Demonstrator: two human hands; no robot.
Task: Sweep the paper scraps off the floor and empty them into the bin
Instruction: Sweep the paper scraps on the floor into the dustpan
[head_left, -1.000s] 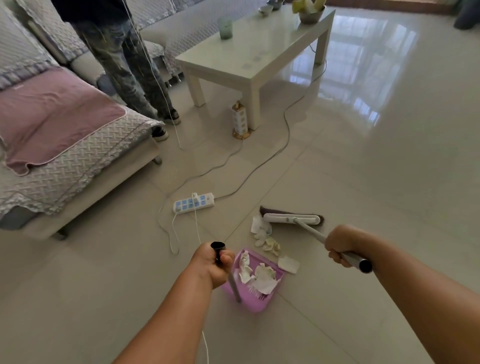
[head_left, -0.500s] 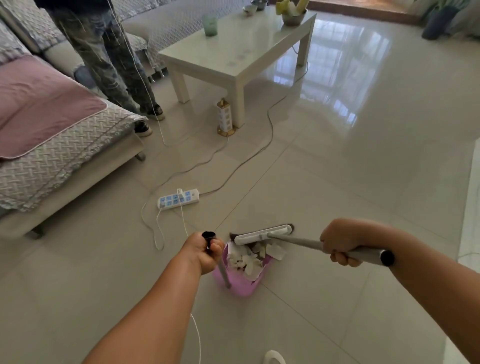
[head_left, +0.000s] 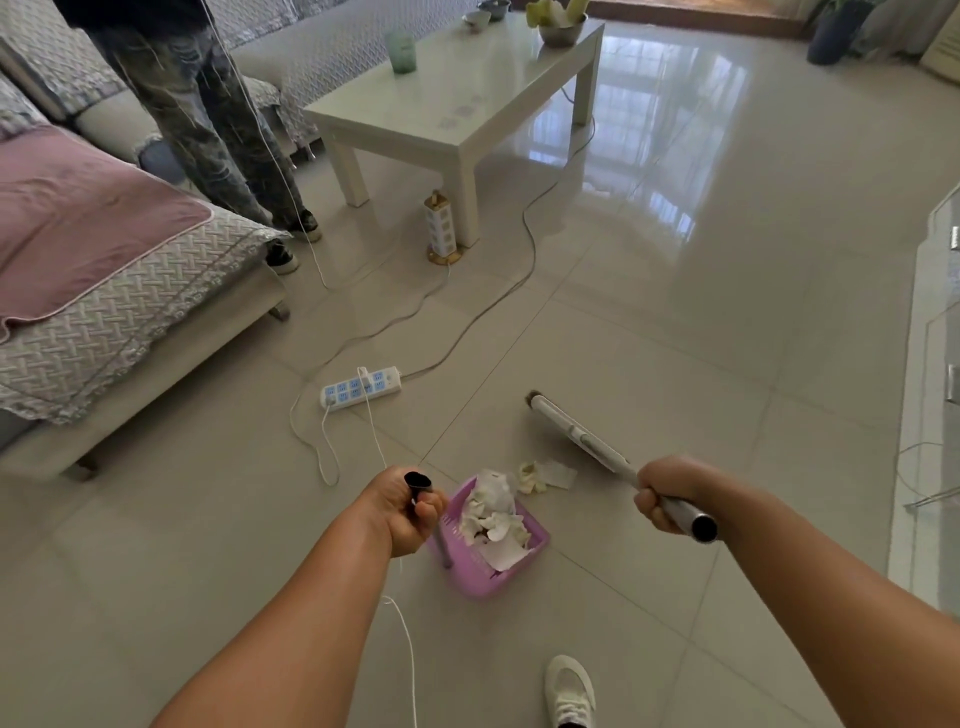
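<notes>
A purple dustpan rests on the tiled floor, filled with several crumpled white paper scraps. My left hand is shut on the dustpan's upright handle. My right hand grips the grey broom handle; the broom head is turned end-on, lifted back to the right of the pan. Two loose paper scraps lie on the floor just beyond the pan's mouth. No bin is visible.
A white power strip with trailing cables lies left of the broom. A person's legs stand by the sofa. A white coffee table is behind, a glass cabinet at right, my shoe below.
The broom head pushed scraps into the dustpan, then swung back out to the right and turned end-on. Two scraps now lie outside the pan's mouth. My left hand kept the pan in place.
</notes>
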